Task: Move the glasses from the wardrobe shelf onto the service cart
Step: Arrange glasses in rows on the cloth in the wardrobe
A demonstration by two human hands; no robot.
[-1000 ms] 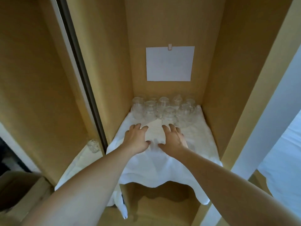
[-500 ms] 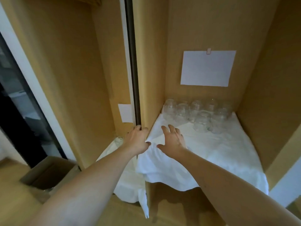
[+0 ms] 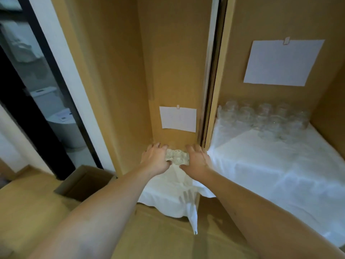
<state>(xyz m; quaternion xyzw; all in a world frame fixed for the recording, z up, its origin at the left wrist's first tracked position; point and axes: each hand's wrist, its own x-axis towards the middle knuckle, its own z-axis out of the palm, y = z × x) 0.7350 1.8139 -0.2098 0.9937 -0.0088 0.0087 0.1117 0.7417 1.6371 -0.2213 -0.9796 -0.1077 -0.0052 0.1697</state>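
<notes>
1. Left of centre: our left hand (image 3: 155, 159) cups the left side of a small clear patterned glass (image 3: 177, 156), fingers curled round it, thumb at its near side. We judge a two-hand hold because it is slick glass and it sits low on loose fabric.
2. The glass stands on a crumpled white cloth (image 3: 168, 195) on the lower left wardrobe shelf, just below a small white paper sheet (image 3: 178, 119) clipped to the tan back panel.
3. Centre: our right hand (image 3: 196, 162) mirrors the left, fingers wrapped over the glass's right side, thumb low at the near edge. Whether the glass is lifted or only gripped, we cannot tell.
4. Right of the dark vertical divider (image 3: 210, 86): a cluster of clear glasses (image 3: 265, 120) stands at the back of the higher white-draped shelf (image 3: 280, 165), under a large white paper sheet (image 3: 281, 62). They are packed tight at the rear, probably for storage, and the task is barely started.
5. No service cart in frame.
6. Versus half a second earlier: both hands lay spread on the right shelf's cloth near the divider; now they are down in the left bay, closed on the lone glass. View has swung left.
</notes>
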